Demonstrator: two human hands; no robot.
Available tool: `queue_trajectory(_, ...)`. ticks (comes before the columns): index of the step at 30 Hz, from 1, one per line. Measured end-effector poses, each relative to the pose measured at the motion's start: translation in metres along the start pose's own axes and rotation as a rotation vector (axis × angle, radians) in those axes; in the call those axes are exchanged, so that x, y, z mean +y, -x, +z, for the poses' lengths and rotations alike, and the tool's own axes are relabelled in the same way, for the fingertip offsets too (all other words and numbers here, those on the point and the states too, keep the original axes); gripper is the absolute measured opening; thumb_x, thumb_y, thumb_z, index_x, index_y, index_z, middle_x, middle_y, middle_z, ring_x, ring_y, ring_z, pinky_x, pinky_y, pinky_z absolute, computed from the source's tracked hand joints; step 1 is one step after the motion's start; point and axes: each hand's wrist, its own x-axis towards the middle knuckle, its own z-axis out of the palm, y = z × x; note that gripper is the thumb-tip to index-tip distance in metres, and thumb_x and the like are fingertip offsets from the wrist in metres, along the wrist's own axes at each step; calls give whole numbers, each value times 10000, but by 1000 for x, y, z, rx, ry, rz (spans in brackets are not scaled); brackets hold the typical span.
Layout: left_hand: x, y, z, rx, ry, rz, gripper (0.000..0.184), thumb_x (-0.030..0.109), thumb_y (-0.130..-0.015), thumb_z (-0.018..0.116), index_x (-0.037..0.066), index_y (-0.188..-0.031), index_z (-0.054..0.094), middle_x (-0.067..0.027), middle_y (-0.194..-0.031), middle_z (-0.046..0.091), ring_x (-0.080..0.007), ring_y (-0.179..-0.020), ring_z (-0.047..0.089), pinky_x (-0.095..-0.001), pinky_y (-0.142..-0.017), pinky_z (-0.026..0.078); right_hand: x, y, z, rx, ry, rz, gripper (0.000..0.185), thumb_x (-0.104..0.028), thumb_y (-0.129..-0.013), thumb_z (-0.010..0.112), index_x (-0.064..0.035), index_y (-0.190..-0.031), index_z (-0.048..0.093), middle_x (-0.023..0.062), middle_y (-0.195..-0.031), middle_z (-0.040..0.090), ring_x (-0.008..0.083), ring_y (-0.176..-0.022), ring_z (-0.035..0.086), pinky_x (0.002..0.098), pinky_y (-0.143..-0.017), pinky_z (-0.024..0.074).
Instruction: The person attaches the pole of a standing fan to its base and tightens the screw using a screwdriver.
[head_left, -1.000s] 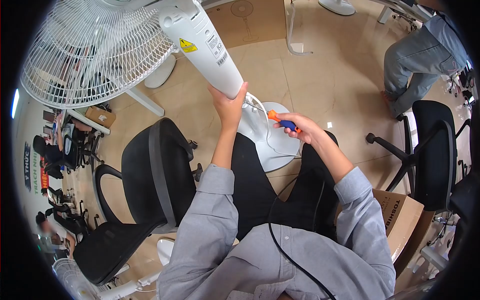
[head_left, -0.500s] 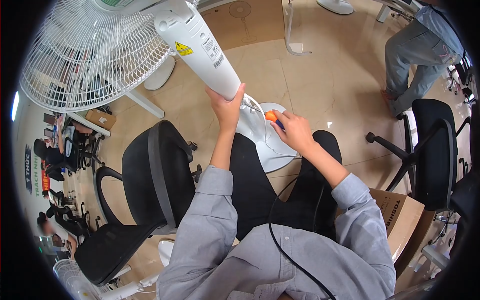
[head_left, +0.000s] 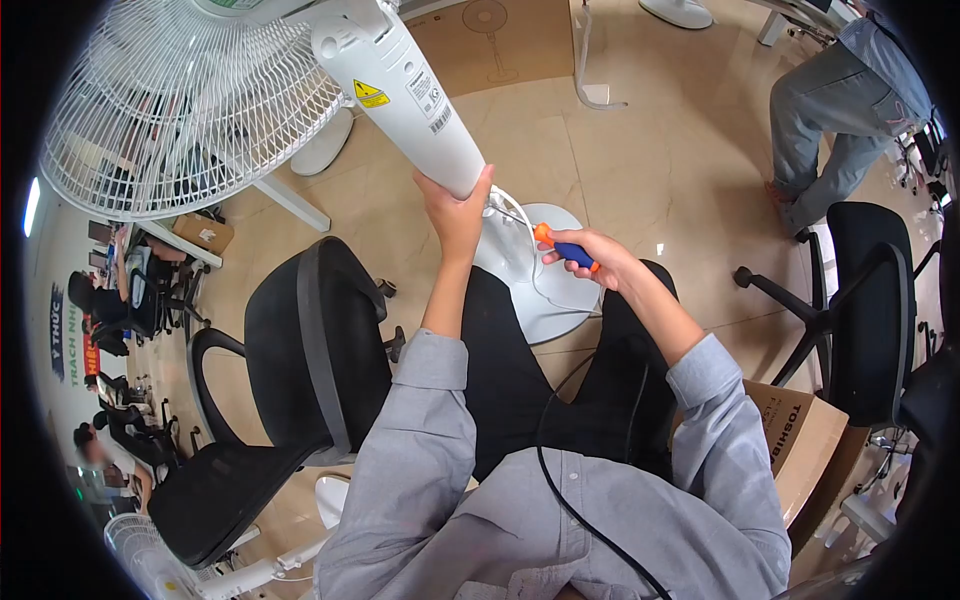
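A white standing fan [head_left: 415,110] leans across the upper left, its wire cage [head_left: 190,110] at the far left. My left hand [head_left: 455,210] is wrapped round the lower end of the fan's white body. In my right hand [head_left: 600,258] is a screwdriver [head_left: 572,250] with an orange and blue handle. Its shaft points up and left to the underside of the column, just right of my left hand; whether the tip sits in a screw is hidden. A white cord [head_left: 532,265] hangs past the shaft. Below is the round white fan base [head_left: 550,318] on the floor.
Black office chairs stand at left [head_left: 320,350] and right [head_left: 865,310]. An open cardboard box [head_left: 800,440] is by my right elbow. Another carton [head_left: 500,50] with a fan drawing lies ahead. A person in jeans [head_left: 830,120] stands at upper right.
My right hand has shifted its grip on the screwdriver and turned, so more of the blue handle shows. My left hand and the fan have hardly moved.
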Motion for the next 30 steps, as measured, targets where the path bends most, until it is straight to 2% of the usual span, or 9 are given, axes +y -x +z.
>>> queue_trajectory(3,3,0,-1,-5,-1,-10,788,189,-810,844,-18,-1384,346,-202,-1226,572,-294,-1072,626,-401,-917,501,6,-7,-5,58,222,-110,380,-308,-905,728,-28,-1157,679,80,-816,683,127,-592,604,254,-552,489)
queue_trajectory(6,2,0,-2,-32,10,-32,794,186,-820,837,-12,-1395,328,-177,-1255,527,-265,-1115,588,-385,-949,482,20,-8,3,440,1021,-744,332,-286,-884,737,-54,-1120,704,127,-807,681,262,-599,630,363,-545,495)
queue_trajectory(10,-3,-1,0,-12,13,-1,786,187,-816,841,-21,-1387,343,-198,-1235,566,-285,-1081,621,-395,-922,500,24,3,23,616,1357,-917,312,-270,-865,737,-29,-1064,732,145,-833,705,357,-675,645,419,-619,522)
queue_trajectory(13,-3,0,-1,-13,27,-7,785,188,-818,840,-20,-1389,344,-200,-1243,564,-281,-1085,620,-392,-926,499,30,-4,16,543,1161,-963,328,-261,-904,701,-33,-1140,713,141,-810,691,302,-684,674,379,-657,538)
queue_trajectory(16,-1,0,-1,-8,18,-1,780,190,-817,842,-25,-1383,349,-203,-1248,563,-278,-1094,617,-387,-932,496,24,-9,4,287,770,-522,330,-250,-943,662,-57,-1209,699,85,-838,682,193,-695,686,341,-670,541)
queue_trajectory(21,-10,0,-1,5,-26,21,821,193,-808,853,-49,-1411,351,-215,-1292,548,-314,-1149,593,-401,-989,471,17,-5,-5,36,119,-186,376,-236,-944,673,-80,-1286,666,6,-928,678,104,-659,656,262,-563,530)
queue_trajectory(24,-27,2,1,20,-40,36,851,182,-795,863,-63,-1434,356,-230,-1340,519,-337,-1213,552,-423,-1048,428,16,-6,-9,13,105,-142,445,-239,-906,694,-73,-1316,650,5,-907,719,64,-621,622,225,-497,487)
queue_trajectory(29,-17,1,0,17,-20,11,847,168,-795,856,-61,-1436,352,-227,-1313,530,-336,-1192,565,-425,-1030,442,13,-7,-3,61,122,-210,403,-241,-883,716,-133,-1271,709,3,-885,737,18,-520,489,181,-398,252)
queue_trajectory(30,-13,2,-1,11,19,-37,839,167,-797,852,-58,-1432,352,-222,-1297,539,-333,-1173,576,-422,-1015,453,10,-3,0,80,180,-242,395,-244,-888,712,-128,-1265,713,13,-882,734,38,-522,498,206,-411,301)
